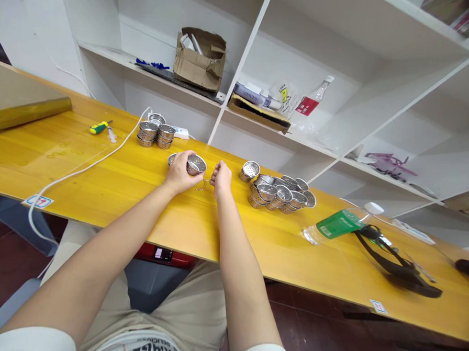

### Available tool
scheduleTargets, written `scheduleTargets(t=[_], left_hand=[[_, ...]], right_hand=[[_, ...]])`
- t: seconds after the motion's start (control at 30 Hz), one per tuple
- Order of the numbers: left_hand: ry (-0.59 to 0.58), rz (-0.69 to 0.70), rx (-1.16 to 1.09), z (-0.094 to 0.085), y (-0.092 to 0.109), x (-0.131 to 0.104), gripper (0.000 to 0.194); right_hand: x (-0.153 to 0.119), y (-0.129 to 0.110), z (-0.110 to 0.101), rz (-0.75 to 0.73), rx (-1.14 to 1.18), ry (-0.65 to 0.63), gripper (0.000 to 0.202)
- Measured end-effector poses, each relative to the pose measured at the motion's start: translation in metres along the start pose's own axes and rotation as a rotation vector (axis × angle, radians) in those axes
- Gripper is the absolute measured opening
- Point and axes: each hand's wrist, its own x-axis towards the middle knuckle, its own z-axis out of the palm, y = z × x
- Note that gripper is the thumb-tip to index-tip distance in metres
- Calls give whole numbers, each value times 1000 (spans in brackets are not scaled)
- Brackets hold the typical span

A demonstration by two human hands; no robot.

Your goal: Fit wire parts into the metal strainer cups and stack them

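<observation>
My left hand (180,173) is wrapped round a perforated metal strainer cup (196,164), tilted with its open top toward the right. Part of another metal rim (171,158) shows just behind the same hand. Beside it my right hand (221,179) is closed with curled fingers, a little right of the cup; what it pinches, if anything, is hidden. A thin bent wire (201,185) shows between the two hands, low by the tabletop. To the right, one strainer cup stack (250,170) stands apart from a larger group of stacked cups (283,194).
More stacked cups (156,131) stand at the back left, near a green-yellow screwdriver (99,127) and a white cable (89,167). On the right lie a green-labelled bottle (340,223) and a black strap headset (398,262). White shelves (292,129) rise behind the table.
</observation>
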Motion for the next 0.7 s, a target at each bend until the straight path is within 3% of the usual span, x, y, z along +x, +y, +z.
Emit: scheduleTargets(t=[0.1,0.2,0.33,0.5,0.7], left_hand=[[-2,23,-29,0,2,-1,62],[-12,22,-31,0,2,-1,60],[-29,7,-14,0,2,-1,58],[-10,31,-13,2,1,-1,57],[23,68,15,4,-2,-1,56]], right_hand=[[4,5,-6,-123,-248,52,48],[7,8,-13,-272,-653,91,57],[7,13,-18,-325,-1047,86,63],[5,16,-14,-254,-1236,56,61],[4,19,-11,-309,-1293,41,47]])
